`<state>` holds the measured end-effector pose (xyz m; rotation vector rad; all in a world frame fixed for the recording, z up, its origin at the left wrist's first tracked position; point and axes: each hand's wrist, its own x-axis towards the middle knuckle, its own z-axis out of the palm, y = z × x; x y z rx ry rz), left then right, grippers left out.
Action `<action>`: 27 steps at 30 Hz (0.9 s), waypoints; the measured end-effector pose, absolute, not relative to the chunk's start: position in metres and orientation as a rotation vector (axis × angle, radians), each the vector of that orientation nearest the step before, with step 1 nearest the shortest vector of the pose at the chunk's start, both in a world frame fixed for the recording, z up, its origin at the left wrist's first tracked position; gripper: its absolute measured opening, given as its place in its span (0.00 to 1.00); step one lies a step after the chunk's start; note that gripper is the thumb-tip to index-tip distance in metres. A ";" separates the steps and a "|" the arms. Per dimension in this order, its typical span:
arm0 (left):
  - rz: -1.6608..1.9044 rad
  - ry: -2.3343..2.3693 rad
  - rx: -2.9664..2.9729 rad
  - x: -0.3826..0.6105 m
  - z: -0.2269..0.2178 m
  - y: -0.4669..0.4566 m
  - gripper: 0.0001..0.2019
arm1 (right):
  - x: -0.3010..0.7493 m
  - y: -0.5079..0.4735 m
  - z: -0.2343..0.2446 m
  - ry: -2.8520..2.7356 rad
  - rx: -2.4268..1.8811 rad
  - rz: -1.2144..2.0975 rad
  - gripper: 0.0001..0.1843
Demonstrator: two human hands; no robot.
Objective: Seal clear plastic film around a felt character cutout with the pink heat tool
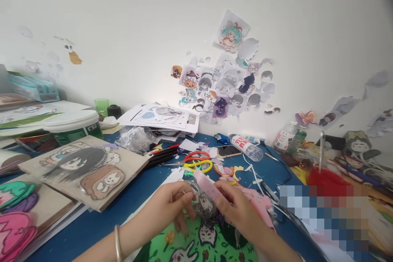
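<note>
My right hand (235,206) grips a pink stick-shaped tool (208,186), its end pointing up and to the left; I cannot make out its exact kind. My left hand (181,202) is beside it, thumb and forefinger drawn together in a pinch, the other fingers hanging loosely below. What the pinch holds, if anything, is too small to tell. Between the hands is a grey cartoon-figure cutout (206,205), partly hidden by the tool and fingers. Under both hands lies a green sheet (166,249) printed with cartoon animals.
Beyond my hands lie yellow-handled scissors (201,166), red-handled scissors (196,156), a phone (229,151) and a water bottle (247,147). At left are boards with cutouts (129,163) and a white-lidded tub (72,120). A red container (328,182) stands right.
</note>
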<state>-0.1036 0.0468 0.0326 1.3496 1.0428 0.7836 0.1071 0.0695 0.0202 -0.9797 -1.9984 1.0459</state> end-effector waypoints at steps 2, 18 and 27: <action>0.752 1.042 1.340 -0.101 0.031 0.046 0.17 | 0.103 0.065 0.022 -2.040 -1.024 0.943 0.20; 0.710 1.143 1.662 -0.106 0.042 0.041 0.19 | 0.099 0.057 0.021 -2.170 -1.250 0.299 0.17; 1.086 1.213 1.587 -0.121 0.049 -0.003 0.26 | 0.107 0.077 0.018 -1.967 -1.213 0.382 0.17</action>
